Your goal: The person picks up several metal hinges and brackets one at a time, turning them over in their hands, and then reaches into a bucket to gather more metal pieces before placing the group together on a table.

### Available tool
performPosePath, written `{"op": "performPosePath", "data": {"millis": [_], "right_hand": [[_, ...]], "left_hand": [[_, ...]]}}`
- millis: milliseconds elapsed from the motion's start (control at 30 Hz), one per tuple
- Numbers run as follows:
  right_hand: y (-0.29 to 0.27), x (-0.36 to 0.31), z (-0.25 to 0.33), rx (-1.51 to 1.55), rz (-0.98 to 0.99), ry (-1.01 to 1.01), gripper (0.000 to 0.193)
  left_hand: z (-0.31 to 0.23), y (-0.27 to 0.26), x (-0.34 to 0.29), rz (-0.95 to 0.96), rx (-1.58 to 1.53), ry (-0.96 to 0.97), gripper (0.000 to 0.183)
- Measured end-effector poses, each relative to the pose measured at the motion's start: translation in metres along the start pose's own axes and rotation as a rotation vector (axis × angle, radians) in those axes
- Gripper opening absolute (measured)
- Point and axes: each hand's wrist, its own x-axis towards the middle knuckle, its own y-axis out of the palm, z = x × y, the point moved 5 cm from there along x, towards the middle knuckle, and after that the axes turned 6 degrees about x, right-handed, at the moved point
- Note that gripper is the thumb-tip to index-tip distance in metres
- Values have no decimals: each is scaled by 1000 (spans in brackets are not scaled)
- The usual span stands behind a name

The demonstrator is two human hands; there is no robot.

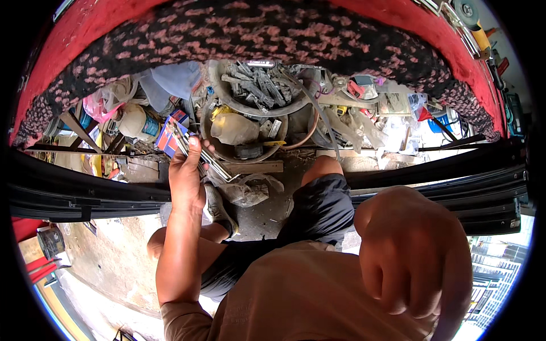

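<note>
My left hand (190, 165) is closed round several thin, silvery metal rods (219, 167), with the thumb pressed over them. Right beside its fingers, a small blue and orange box (169, 136) shows; I cannot tell whether it is gripped too or lies just behind. Beyond that hand is a round tub (250, 159) with a cloudy plastic jug (233, 129) and dark parts in it. Very near the camera, my right hand (406, 250) is curled with its knuckles up. Its palm is hidden, and so is anything inside it.
A basin (216, 74) heaped with dark metal pieces stands farther back. Patterned black-and-pink cloth (273, 34) hangs across the top over a red edge. Black rails (102, 196) run crosswise at both sides. A crumpled plastic bag (250, 193) lies by my shoe (215, 204). A white bottle (133, 120) stands left.
</note>
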Motion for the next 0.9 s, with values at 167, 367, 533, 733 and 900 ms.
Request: {"op": "performPosePath", "data": {"millis": [167, 367, 533, 733, 900], "right_hand": [[-45, -33, 15, -382, -96, 1, 25], [-5, -13, 54, -2417, -321, -213, 46], [-16, 45, 52, -2923, -456, 179, 73], [4, 27, 46, -2812, -366, -51, 55], [-51, -54, -27, -2394, -548, 214, 11]], "left_hand": [[-3, -2, -1, 8, -8, 20, 28], [-7, -2, -5, 3, 21, -2, 32], [-1, 2, 3, 14, 18, 7, 25], [-8, 10, 14, 45, -33, 10, 24], [-11, 7, 19, 45, -44, 34, 25]]}}
